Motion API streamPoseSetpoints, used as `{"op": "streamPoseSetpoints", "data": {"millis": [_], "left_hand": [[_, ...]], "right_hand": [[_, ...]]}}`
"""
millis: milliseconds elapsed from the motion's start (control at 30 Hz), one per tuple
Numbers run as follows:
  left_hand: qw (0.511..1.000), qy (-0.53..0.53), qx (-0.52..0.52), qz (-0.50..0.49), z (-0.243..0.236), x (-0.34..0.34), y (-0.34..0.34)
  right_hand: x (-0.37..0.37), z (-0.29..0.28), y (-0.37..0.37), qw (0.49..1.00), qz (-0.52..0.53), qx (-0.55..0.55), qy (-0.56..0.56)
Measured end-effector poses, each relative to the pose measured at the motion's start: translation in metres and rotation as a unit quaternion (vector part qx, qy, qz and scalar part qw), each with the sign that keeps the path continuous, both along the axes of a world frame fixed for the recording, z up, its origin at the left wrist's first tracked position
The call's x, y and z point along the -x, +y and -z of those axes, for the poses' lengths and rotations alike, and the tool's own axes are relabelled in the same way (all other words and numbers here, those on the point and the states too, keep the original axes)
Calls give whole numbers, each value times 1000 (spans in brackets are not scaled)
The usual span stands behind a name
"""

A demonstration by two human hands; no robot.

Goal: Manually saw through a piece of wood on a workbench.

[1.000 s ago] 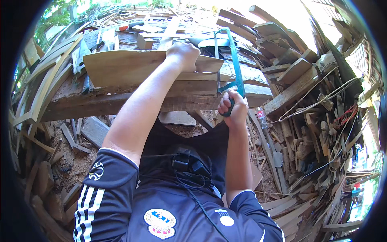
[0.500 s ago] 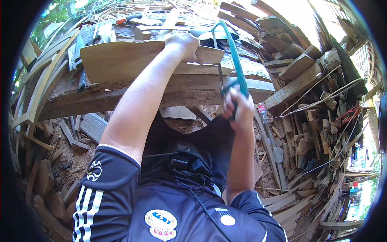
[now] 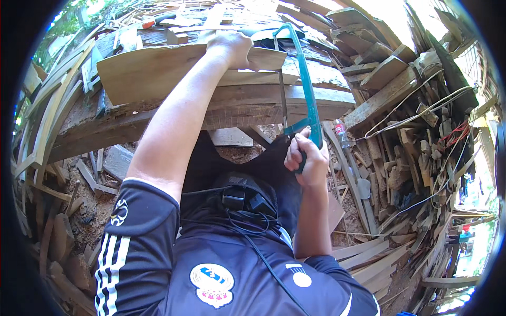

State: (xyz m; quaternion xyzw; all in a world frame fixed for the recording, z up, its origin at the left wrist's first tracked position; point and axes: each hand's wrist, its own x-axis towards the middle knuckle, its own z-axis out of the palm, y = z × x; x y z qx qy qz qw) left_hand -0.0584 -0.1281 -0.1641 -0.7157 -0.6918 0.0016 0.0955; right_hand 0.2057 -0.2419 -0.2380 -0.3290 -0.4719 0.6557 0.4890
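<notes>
My right hand [image 3: 310,158] is closed round the handle of a teal bow saw [image 3: 307,79]. The saw stands nearly upright in view, its thin blade at the right end of a wide wooden board [image 3: 153,71]. My left hand [image 3: 232,48] grips the upper edge of that board, just left of the blade, with the fingers partly hidden behind it. The board is held on edge against a thick timber beam [image 3: 232,113]. How deep the blade sits in the wood, I cannot tell.
A tool with a red-orange part [image 3: 149,24] lies among offcuts on the far side. Broken planks [image 3: 390,73] and stacked scrap wood [image 3: 390,179] fill the right. Long strips [image 3: 52,110] lean at the left. A pale cable [image 3: 406,125] loops across the right-hand pile.
My right hand has pulled the saw down toward me, so more of the blade shows below the board. The left hand keeps its grip on the board; the whole view has shifted slightly.
</notes>
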Motion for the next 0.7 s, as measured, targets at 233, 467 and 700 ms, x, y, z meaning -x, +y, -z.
{"op": "streamPoseSetpoints", "data": {"millis": [233,467,700], "left_hand": [[997,2,-66,35,1,-5,-5],[1000,-9,-2,0,-6,-3,-8],[999,-31,-16,17,4,-11,-2]], "right_hand": [[24,-7,75,999,-29,-23,-3],[-3,12,-1,998,-40,2,47],[22,7,82,997,-4,16,71]]}}
